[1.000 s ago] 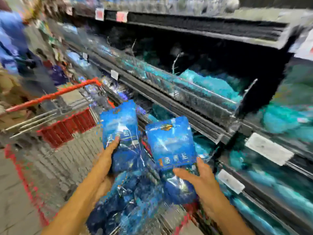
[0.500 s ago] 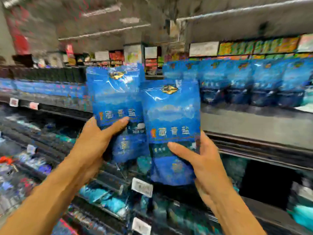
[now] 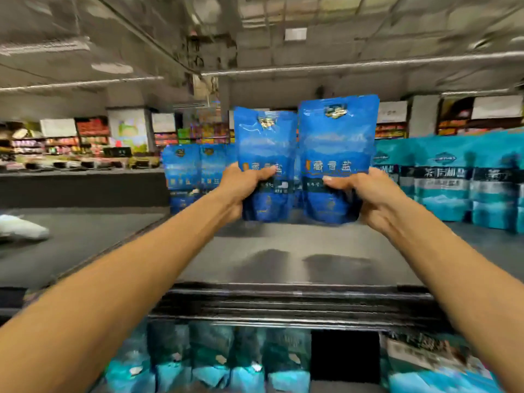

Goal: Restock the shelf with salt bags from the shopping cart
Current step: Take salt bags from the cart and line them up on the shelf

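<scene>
Holding 2 salt bags [image 3: 265, 163] upright, tops up

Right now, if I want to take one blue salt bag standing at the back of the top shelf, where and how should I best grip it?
Probably grip the standing blue salt bag at its mid-height, from the front, thumb on the printed face and fingers behind. It stands upright, flat face forward, as do the two bags gripped by the left hand and the right hand.
</scene>
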A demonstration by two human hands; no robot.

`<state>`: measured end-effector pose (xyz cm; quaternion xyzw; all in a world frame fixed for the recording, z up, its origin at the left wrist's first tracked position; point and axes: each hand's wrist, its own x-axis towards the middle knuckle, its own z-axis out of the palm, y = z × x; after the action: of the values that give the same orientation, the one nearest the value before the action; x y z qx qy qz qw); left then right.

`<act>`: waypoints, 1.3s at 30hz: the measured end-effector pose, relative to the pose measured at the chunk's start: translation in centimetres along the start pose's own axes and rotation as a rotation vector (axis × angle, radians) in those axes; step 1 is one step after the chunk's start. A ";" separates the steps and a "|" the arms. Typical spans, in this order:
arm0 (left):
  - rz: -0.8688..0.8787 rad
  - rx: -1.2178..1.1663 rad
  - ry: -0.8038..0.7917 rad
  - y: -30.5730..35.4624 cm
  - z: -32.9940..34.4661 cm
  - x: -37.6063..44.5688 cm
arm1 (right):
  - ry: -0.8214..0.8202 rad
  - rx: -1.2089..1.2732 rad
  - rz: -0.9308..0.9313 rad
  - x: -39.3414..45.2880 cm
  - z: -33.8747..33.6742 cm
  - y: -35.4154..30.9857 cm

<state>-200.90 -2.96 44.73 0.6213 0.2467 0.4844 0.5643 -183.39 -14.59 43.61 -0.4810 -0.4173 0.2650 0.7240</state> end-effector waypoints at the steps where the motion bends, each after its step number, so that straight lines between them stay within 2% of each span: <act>1: -0.014 0.006 -0.013 -0.9 1.0 1.9 | 0.046 -0.024 0.013 2.0 -1.0 0.3; 5: -0.079 0.030 -0.083 -4.3 3.7 8.4 | 0.128 -0.083 0.130 8.3 -4.7 2.2; 10: -0.098 0.117 -0.123 -8.2 4.8 13.7 | 0.123 -0.091 0.209 13.2 -6.7 5.4; 15: -0.066 0.139 -0.200 -10.0 4.4 15.2 | 0.055 -0.124 0.304 14.6 -6.6 7.7; 18: -0.059 0.366 -0.245 -10.8 2.9 15.1 | 0.027 -0.232 0.282 14.9 -6.6 7.6; 22: 0.013 0.856 -0.053 -11.6 2.4 13.8 | 0.026 -0.585 0.275 14.8 -7.0 6.6; 25: 0.044 1.001 0.009 -11.1 3.4 13.1 | 0.111 -0.678 0.317 14.8 -6.6 6.4; 30: -0.039 1.009 -0.084 -9.8 4.1 13.5 | 0.269 -0.648 0.383 16.0 -5.3 6.8; 34: 0.005 1.261 -0.078 -9.8 4.1 14.7 | 0.280 -0.630 0.289 17.2 -4.9 8.3; 37: 0.011 1.334 -0.110 -10.4 4.2 15.6 | 0.337 -0.558 0.294 18.2 -4.5 9.3; 39: 0.004 1.359 -0.117 -10.8 4.3 16.1 | 0.344 -0.618 0.248 18.5 -4.3 9.7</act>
<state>-187.95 11.42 40.25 0.8634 0.4641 0.1887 0.0602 -170.05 1.75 40.34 -0.7611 -0.2883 0.1275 0.5668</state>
